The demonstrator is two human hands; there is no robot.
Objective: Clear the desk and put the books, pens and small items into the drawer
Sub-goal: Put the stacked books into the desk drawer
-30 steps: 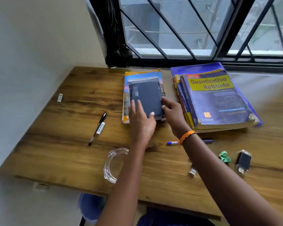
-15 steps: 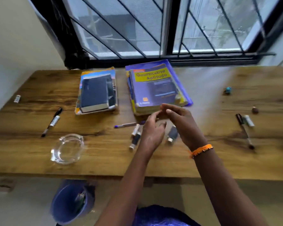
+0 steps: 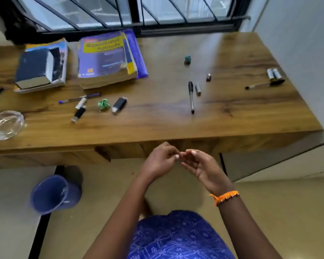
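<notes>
Both hands off the wooden counter (image 3: 157,120), nothing put away.
Glass ashtray (image 3: 6,125) near-left and blue bin (image 3: 54,193) on the floor: contents unclear. 2 book stacks (image 3: 40,65) (image 3: 108,57) far-left by the barred window. Black pen (image 3: 191,97) center-right, long axis near-far, tip near. Left hand (image 3: 160,161) and right hand (image 3: 202,167) below the counter edge, fingers loosely curled, tips meeting, gripping nothing visible.

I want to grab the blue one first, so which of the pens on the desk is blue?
The blue pen lying just in front of the Quantitative Aptitude book; the pen in the middle and the far-right one are black.
</notes>
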